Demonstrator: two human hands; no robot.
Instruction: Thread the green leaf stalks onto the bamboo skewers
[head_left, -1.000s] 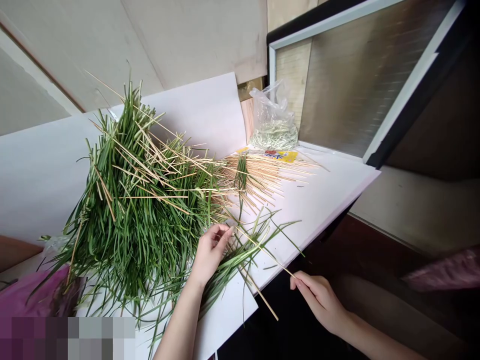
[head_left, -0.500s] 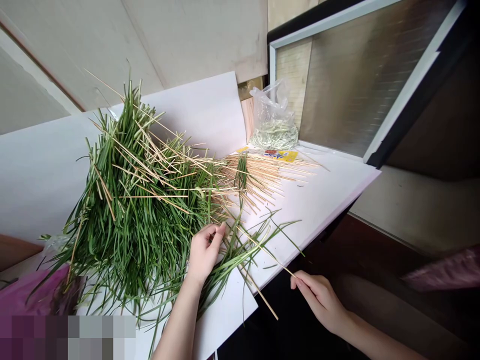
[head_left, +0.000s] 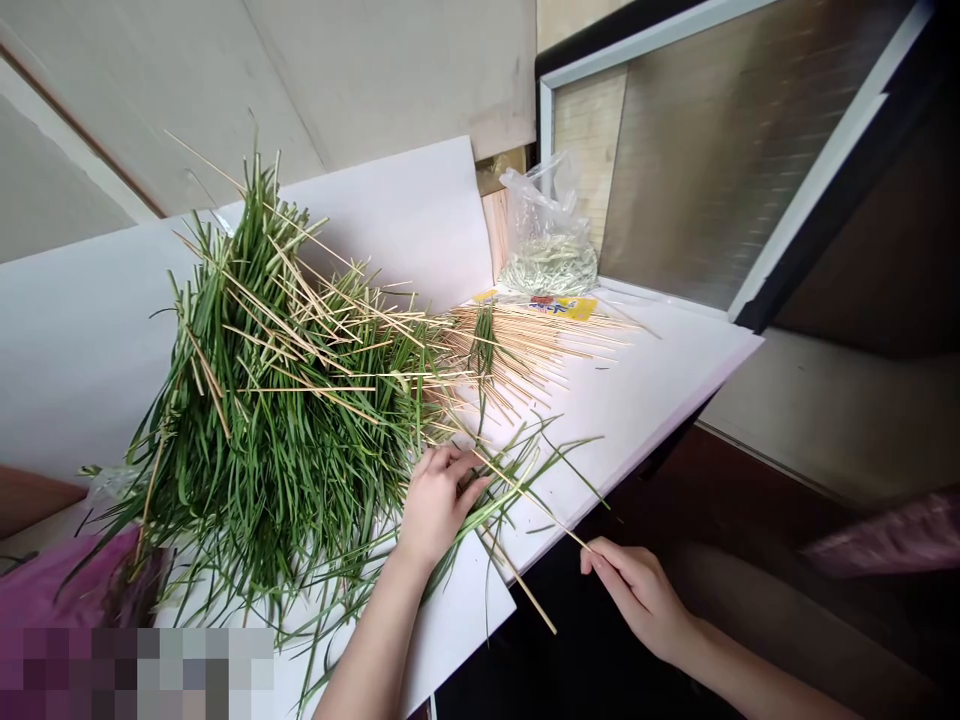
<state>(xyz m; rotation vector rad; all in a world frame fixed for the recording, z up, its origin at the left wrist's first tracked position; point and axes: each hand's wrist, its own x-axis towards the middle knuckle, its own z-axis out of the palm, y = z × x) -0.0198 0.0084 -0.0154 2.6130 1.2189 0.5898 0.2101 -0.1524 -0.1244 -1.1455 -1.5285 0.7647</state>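
My right hand (head_left: 639, 598) pinches the near end of a thin bamboo skewer (head_left: 556, 520), which slants up and left over loose green chives. My left hand (head_left: 439, 500) is over those loose chives (head_left: 517, 480), its thumb apart from its bent fingers, near the far end of the skewer. Its fingertips are partly hidden, and I see nothing held in it. Left of the hands rises a large heap of chives (head_left: 285, 450), with several skewers scattered on top. One more skewer (head_left: 534, 600) juts over the table's front edge below the loose leaves.
Behind the hands lies a fan of many skewers (head_left: 525, 350) with a small chive bundle (head_left: 485, 345) across it. A clear plastic bag (head_left: 551, 235) of pale strips stands at the back, by a framed glass panel (head_left: 690, 160). The white table (head_left: 645, 385) ends at a diagonal front edge.
My left hand has moved right over the loose chives, and its thumb and fingers have come apart from a closed pinch. My right hand and its skewer have barely moved.
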